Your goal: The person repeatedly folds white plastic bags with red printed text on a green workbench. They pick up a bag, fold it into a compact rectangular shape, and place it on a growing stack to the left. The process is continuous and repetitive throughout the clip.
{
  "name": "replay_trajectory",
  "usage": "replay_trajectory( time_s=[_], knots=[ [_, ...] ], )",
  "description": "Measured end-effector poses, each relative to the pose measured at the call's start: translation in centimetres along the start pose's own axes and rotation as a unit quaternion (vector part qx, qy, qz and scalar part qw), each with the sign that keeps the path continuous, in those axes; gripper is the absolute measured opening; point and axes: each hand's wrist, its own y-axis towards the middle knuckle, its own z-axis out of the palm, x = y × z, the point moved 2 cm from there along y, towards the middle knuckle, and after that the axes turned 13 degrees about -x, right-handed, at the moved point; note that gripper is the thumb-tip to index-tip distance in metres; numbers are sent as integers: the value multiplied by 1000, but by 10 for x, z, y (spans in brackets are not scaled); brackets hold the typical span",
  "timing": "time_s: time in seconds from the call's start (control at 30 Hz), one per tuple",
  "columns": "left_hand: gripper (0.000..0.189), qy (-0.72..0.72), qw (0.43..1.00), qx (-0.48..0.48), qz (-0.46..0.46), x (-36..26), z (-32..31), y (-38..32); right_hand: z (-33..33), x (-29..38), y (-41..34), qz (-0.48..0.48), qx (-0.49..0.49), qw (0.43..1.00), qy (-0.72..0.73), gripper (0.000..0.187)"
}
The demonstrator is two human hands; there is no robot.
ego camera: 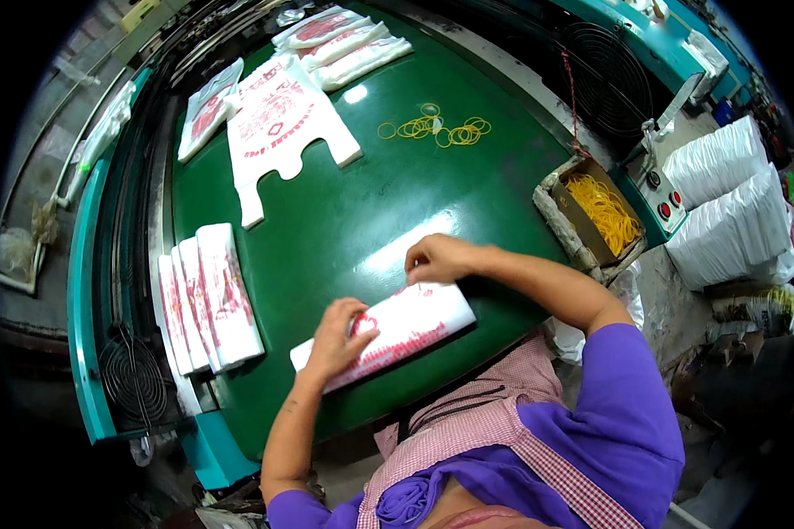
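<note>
A folded bundle of white plastic bags (430,317) with red print lies slantwise near the front edge of the green tabletop (317,258). My left hand (337,337) grips its left part, thumb on top and fingers over the far side. At the bundle's far edge, right of the left hand, my right hand (440,259) has its fingers curled down, the tips touching or very close to the plastic. Whether something thin is between those fingertips is too blurred to see. Loose yellow rubber bands (466,132) lie farther back on the green surface.
Folded bag bundles (221,297) stand side by side at left. An unfolded stack of vest-style bags (284,125) lies at the back, with more bundles (344,49) behind. At right sit a box of rubber bands (599,211), a control box (658,192) and white stacks (728,205).
</note>
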Motion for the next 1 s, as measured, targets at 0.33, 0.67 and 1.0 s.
replay_trajectory(
  time_s=[0.33, 0.67, 1.0],
  knots=[
    [43, -69, 980, 136, -128, -47, 16, -32, -133, -128, 102, 31, -401, 834, -378, 16],
    [40, -661, 706, -192, -167, -25, 27, -16, 24, 76, -10, -218, -261, 939, 49, 14],
    [55, -550, 797, -131, -213, -26, -10, -46, -9, 102, -45, -3, -96, 671, 735, 17]
  ],
)
